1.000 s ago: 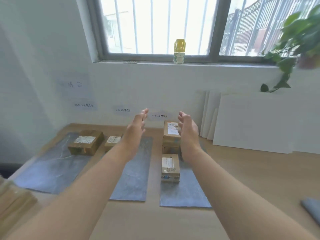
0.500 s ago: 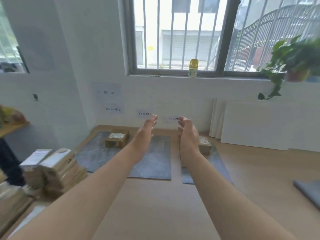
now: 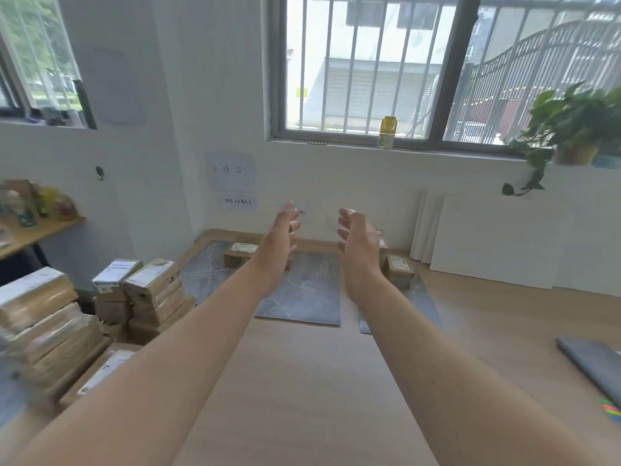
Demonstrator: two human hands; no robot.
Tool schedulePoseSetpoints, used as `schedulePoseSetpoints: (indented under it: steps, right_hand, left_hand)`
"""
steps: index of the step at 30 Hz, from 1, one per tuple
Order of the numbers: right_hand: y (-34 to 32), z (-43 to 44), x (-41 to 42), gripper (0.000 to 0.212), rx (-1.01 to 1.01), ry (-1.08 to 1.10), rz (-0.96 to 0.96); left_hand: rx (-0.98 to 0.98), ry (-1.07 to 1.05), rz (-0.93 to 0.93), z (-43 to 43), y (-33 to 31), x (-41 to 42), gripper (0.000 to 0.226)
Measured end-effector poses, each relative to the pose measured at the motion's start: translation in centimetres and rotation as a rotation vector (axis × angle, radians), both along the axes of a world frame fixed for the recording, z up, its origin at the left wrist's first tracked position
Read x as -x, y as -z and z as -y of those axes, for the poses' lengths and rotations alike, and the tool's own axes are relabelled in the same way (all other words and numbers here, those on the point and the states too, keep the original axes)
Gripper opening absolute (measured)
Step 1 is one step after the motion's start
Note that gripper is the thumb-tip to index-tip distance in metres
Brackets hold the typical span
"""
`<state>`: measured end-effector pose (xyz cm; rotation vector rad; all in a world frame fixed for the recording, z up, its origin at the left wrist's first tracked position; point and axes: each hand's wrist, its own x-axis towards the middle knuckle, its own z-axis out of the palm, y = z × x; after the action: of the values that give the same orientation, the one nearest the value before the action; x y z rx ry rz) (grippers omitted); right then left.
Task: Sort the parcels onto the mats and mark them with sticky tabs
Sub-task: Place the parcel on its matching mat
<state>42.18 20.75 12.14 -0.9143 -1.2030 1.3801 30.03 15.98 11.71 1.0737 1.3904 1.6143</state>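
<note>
Three grey marbled mats lie side by side at the far end of the wooden table: the left mat, the middle mat and the right mat, partly behind my right arm. A brown parcel with a white label sits on the left mat. Two small brown parcels sit on the right mat. My left hand and my right hand are raised above the mats, palms facing each other, fingers relaxed and holding nothing. Coloured sticky tabs lie at the right edge.
Stacks of taped brown parcels stand to the left of the table. White boards lean on the wall at right. A dark grey pad lies near the tabs. A yellow bottle and a plant stand on the windowsill.
The view has pulled back and turned left, so the parcel stacks on the left have come into sight. Both hands stay raised and empty, now farther from the mats.
</note>
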Motion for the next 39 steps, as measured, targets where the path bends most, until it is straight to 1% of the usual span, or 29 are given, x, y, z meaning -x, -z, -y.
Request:
schedulePoseSetpoints:
  steps: [6, 9, 12, 14, 19, 23, 25, 28, 32, 37, 39]
  right_hand:
    - [-0.5, 1.3, -0.6, 0.036, -0.008, -0.029, 0.010]
    - [-1.0, 1.9, -0.6, 0.041, -0.021, -0.056, 0.007]
    - [-1.3, 2.9, -0.2, 0.038, -0.014, -0.078, 0.008]
    - [-1.2, 3.5, 0.7, 0.033, -0.031, -0.108, 0.018]
    - [-0.7, 5.7, 5.1, 0.038, -0.046, -0.206, 0.035]
    - [-0.5, 8.9, 10.0, 0.031, -0.033, -0.290, 0.035]
    - [-0.3, 10.5, 13.0, 0.031, -0.037, -0.317, 0.033]
    - [-0.2, 12.9, 18.2, 0.029, -0.039, -0.354, 0.041]
    - [0.2, 16.5, 26.0, 0.039, 0.013, -0.342, 0.054]
    - [1.2, 20.8, 35.7, 0.042, 0.077, -0.341, 0.065]
    - [1.7, 21.9, 38.6, 0.038, 0.095, -0.360, 0.064]
  left_hand:
    - [0.014, -0.030, -0.007, 1.7, -0.5, -0.8, 0.062]
    - [0.015, -0.052, -0.029, 2.6, -1.0, -1.1, 0.064]
    - [0.015, -0.085, -0.026, 3.8, -1.5, -0.8, 0.064]
    - [0.016, -0.113, -0.017, 4.9, -1.8, -0.2, 0.064]
    - [0.013, -0.232, -0.015, 8.9, -1.8, 3.2, 0.065]
    - [0.034, -0.298, 0.004, 12.8, -1.4, 7.8, 0.066]
    - [0.042, -0.336, 0.003, 14.9, -1.2, 10.8, 0.067]
    - [0.055, -0.382, -0.050, 18.0, -1.3, 16.2, 0.068]
    - [0.091, -0.418, -0.064, 21.9, -1.5, 23.6, 0.067]
    - [0.144, -0.412, -0.095, 26.1, -0.8, 32.1, 0.066]
    - [0.162, -0.421, -0.085, 27.2, -0.3, 35.4, 0.065]
